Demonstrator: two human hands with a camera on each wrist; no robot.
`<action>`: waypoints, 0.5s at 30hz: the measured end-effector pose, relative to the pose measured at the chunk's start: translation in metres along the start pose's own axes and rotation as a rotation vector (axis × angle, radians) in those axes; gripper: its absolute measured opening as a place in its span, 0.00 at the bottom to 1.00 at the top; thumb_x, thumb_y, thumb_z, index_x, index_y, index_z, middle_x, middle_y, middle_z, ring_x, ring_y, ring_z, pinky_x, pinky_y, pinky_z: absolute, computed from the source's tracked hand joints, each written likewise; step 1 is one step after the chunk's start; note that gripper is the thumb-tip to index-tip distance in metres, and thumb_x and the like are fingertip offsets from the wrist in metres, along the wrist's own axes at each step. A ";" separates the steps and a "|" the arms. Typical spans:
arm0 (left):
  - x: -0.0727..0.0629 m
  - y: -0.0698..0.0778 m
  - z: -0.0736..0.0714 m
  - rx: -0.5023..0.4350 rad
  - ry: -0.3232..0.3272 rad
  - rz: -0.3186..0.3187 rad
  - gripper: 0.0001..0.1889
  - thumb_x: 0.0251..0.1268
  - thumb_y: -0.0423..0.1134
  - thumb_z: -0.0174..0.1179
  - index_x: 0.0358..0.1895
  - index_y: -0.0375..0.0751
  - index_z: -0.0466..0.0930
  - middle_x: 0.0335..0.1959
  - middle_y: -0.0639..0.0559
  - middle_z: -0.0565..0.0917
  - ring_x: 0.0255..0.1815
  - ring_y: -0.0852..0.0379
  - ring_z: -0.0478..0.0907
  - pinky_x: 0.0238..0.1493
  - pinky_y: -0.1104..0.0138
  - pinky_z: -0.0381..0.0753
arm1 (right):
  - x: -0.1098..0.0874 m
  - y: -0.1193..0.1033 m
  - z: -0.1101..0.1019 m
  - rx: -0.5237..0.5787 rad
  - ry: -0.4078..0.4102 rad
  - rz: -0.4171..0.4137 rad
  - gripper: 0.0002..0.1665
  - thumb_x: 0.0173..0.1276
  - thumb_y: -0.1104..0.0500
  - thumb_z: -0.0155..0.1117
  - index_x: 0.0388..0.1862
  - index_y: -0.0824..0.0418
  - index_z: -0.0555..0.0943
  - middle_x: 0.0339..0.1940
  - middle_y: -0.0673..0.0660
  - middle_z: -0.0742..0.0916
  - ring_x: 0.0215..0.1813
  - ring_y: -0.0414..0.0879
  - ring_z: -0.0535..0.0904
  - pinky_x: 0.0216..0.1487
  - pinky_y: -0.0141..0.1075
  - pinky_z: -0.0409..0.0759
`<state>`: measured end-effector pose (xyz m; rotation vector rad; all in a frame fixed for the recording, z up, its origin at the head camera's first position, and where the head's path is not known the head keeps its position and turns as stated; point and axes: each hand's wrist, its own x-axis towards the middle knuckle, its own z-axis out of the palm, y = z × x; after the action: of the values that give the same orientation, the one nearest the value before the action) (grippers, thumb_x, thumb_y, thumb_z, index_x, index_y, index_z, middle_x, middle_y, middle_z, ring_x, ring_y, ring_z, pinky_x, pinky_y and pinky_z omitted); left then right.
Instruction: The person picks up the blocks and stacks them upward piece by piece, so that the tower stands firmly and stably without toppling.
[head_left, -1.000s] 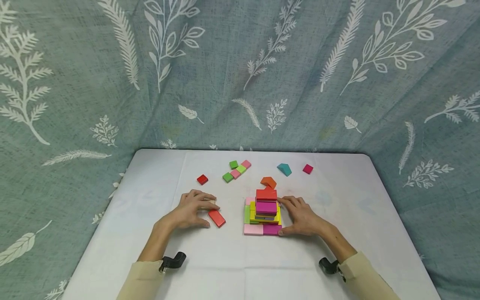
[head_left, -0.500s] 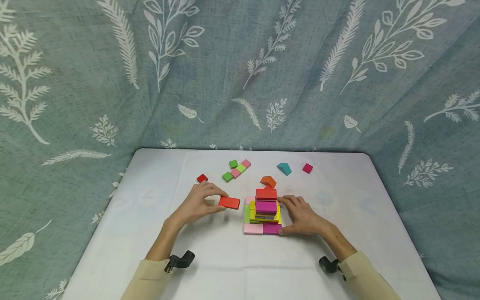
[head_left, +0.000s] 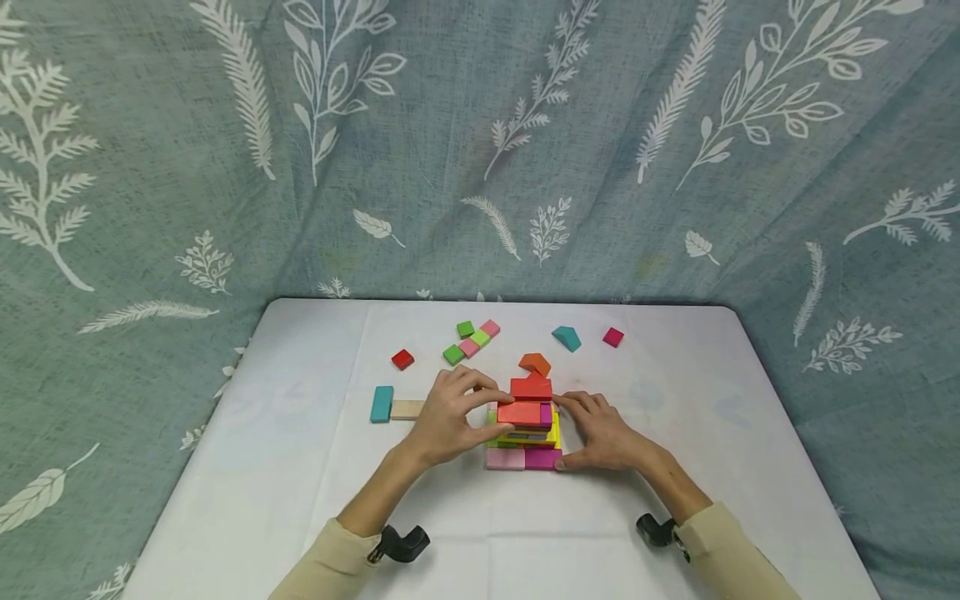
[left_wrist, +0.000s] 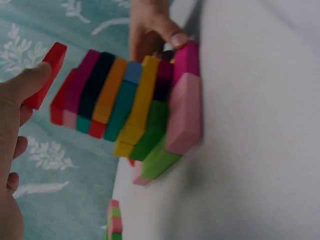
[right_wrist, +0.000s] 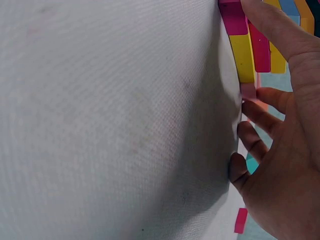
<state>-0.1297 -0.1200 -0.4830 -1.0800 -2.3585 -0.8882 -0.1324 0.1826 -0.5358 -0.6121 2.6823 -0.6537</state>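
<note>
My left hand (head_left: 453, 417) pinches a flat red block (head_left: 519, 413) between thumb and fingers, over the front of a layered tower of coloured blocks (head_left: 525, 458). In the left wrist view a gap parts this red block (left_wrist: 55, 57) from the tower's top. Another red block (head_left: 531, 389) lies uppermost at the back of the tower. My right hand (head_left: 607, 433) rests beside the tower's right side, its fingers relaxed. In the right wrist view its thumb touches a magenta block (right_wrist: 234, 17) at the base, and a fingertip lies against a pink block (right_wrist: 248, 91).
Left of the tower lie a teal block (head_left: 382, 404) and a pale wooden block (head_left: 406, 409). Behind are a dark red block (head_left: 402, 359), several green and pink cubes (head_left: 468, 347), an orange piece (head_left: 536, 364), a teal piece (head_left: 566, 337) and a crimson block (head_left: 613, 337).
My left hand has picked the red block off the table and carried it right, over the tower. The teal and pale blocks are uncovered at left. My right hand has stayed in place.
</note>
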 end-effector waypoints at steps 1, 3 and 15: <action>-0.001 0.001 0.003 0.026 -0.003 0.005 0.23 0.48 0.54 0.78 0.50 0.55 0.88 0.44 0.59 0.81 0.49 0.60 0.74 0.52 0.58 0.68 | 0.000 0.000 0.000 -0.001 0.000 0.001 0.66 0.43 0.28 0.78 0.79 0.46 0.62 0.75 0.55 0.68 0.72 0.58 0.60 0.68 0.62 0.64; -0.002 0.001 0.010 0.066 -0.006 0.007 0.23 0.49 0.56 0.77 0.49 0.54 0.88 0.43 0.59 0.81 0.48 0.59 0.73 0.51 0.59 0.67 | 0.000 0.001 0.001 -0.002 0.001 -0.001 0.66 0.43 0.28 0.78 0.79 0.46 0.62 0.75 0.55 0.68 0.72 0.58 0.60 0.68 0.62 0.64; 0.000 0.006 0.023 0.123 0.032 0.010 0.20 0.54 0.58 0.74 0.50 0.59 0.89 0.41 0.60 0.79 0.44 0.56 0.74 0.48 0.59 0.64 | 0.000 0.003 0.001 -0.014 0.010 -0.020 0.66 0.43 0.27 0.78 0.79 0.46 0.62 0.74 0.55 0.68 0.71 0.57 0.62 0.67 0.62 0.66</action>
<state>-0.1266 -0.1012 -0.4972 -1.0200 -2.3464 -0.7405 -0.1328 0.1842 -0.5384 -0.6415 2.6956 -0.6454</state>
